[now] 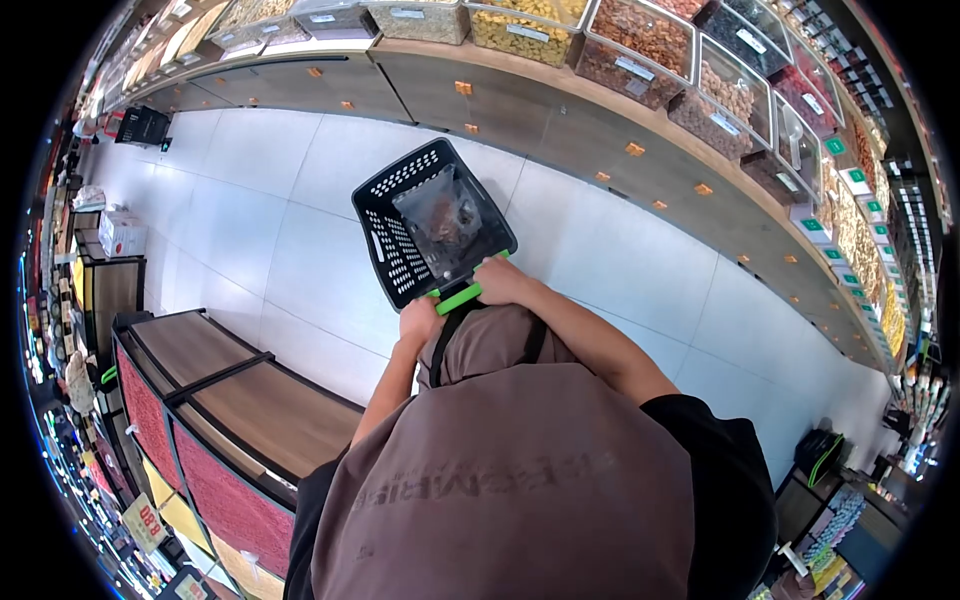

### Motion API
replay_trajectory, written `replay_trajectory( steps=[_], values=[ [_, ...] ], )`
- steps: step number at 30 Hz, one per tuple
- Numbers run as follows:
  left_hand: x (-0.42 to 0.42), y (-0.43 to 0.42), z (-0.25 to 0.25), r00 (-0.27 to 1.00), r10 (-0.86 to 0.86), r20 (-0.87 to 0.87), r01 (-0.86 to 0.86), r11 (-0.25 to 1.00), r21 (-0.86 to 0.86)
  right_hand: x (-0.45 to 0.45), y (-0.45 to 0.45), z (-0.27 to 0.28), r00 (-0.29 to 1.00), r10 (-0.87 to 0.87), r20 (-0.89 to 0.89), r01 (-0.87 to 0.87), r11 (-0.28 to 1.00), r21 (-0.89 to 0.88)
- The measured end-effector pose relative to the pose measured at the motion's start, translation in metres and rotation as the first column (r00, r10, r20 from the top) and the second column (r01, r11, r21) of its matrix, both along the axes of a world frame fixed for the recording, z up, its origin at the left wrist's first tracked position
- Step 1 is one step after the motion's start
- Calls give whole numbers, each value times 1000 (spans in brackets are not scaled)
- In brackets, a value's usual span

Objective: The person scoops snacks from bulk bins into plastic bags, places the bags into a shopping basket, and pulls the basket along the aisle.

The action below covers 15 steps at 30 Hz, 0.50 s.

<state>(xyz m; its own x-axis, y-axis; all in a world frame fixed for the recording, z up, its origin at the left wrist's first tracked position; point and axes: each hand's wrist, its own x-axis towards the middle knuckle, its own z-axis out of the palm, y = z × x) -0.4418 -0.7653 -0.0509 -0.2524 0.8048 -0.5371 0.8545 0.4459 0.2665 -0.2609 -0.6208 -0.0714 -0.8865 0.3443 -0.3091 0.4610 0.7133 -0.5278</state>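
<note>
Both my hands grip the green handle (460, 299) of a black shopping basket (398, 178) in front of me. My left hand (420, 320) is closed at the handle's left end, and my right hand (503, 281) is wrapped round its right end. Inside the basket lies a clear plastic bag (440, 215) with dark brown pieces in it; what they are I cannot make out. The basket's holed wall faces left, and white floor surrounds it. A brown apron (510, 450) covers my front, below the hands.
Bulk bins (640, 45) of dried foods line a counter with grey cabinet doors (560, 125) ahead and to the right. A low wooden shelf (255, 400) stands close on my left. Another dark basket (140, 126) is at the far left, near a white box (122, 232).
</note>
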Motion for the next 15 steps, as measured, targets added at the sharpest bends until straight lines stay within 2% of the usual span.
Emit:
replay_trajectory(
  steps=[3,9,12,15],
  values=[
    [10,-5,2,999,33,-2,-33,999,3,7,-3,-2,996,-27,-80,30,999,28],
    [8,-7,8,1000,4,28,-5,999,42,3,-12,-10,998,-62,-26,63,996,59],
    [-6,-8,-5,996,-78,39,77,997,20,-2,-17,3,993,-117,-6,117,993,-7],
    [-18,-6,-3,989,-108,100,102,993,62,-12,-15,15,993,-103,49,102,994,29]
  ],
)
